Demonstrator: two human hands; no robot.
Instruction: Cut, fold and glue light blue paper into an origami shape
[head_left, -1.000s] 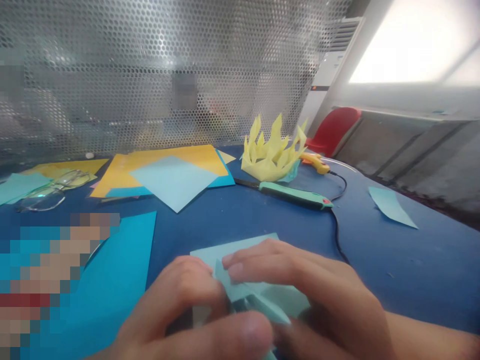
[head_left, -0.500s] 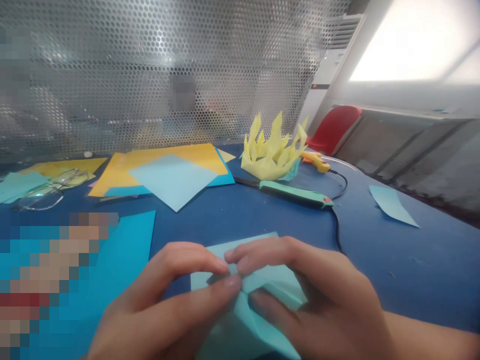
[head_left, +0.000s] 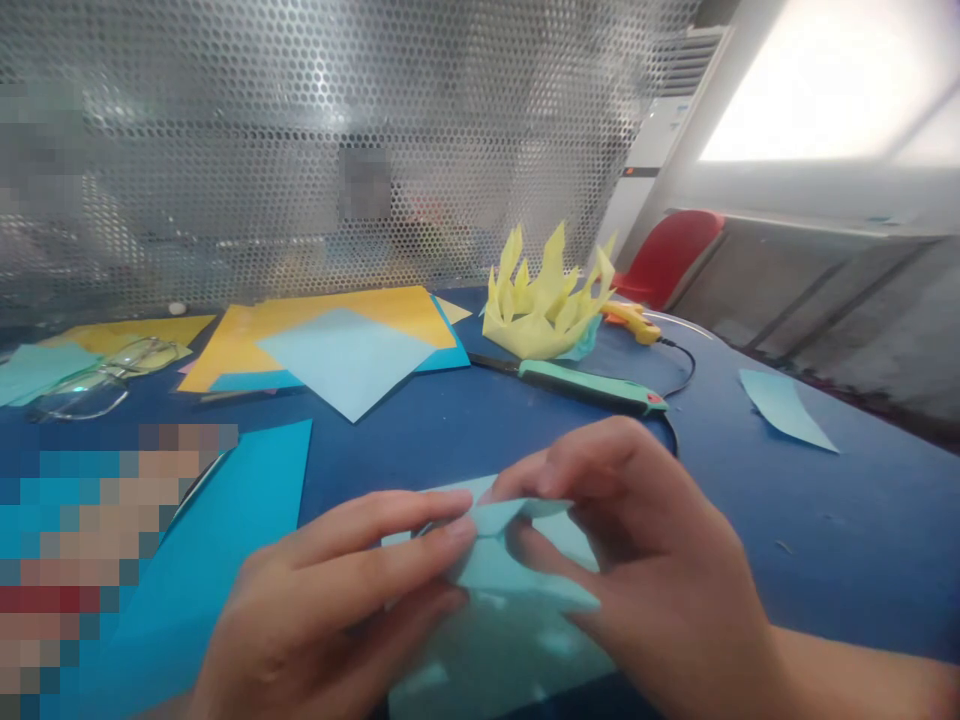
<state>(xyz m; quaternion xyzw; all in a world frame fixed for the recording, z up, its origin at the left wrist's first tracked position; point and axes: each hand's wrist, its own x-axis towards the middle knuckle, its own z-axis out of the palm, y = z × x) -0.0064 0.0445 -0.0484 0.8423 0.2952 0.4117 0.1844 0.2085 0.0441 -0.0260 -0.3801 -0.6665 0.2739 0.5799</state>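
Observation:
A light blue paper (head_left: 517,625) with folded layers lies at the bottom centre, between my two hands. My left hand (head_left: 337,590) pinches its left side, fingertips near the centre fold. On the right, my right hand (head_left: 637,540) has its thumb under a raised flap and its curled fingers behind it, holding the paper. The tips of both hands are close together. Parts of the paper are hidden behind the fingers.
Orange sheets (head_left: 375,312) lie under a pale blue square (head_left: 349,360). Behind my hands are a yellow paper crown (head_left: 540,325), a green-handled cutter (head_left: 592,385) with a cord, and glasses (head_left: 82,395). A bright blue sheet (head_left: 255,520) lies left, a blue slip (head_left: 784,408) right.
My right hand has risen and its fingers have curled more. A flap of the light blue paper now stands up between the hands, and the paper's near part has spread flatter.

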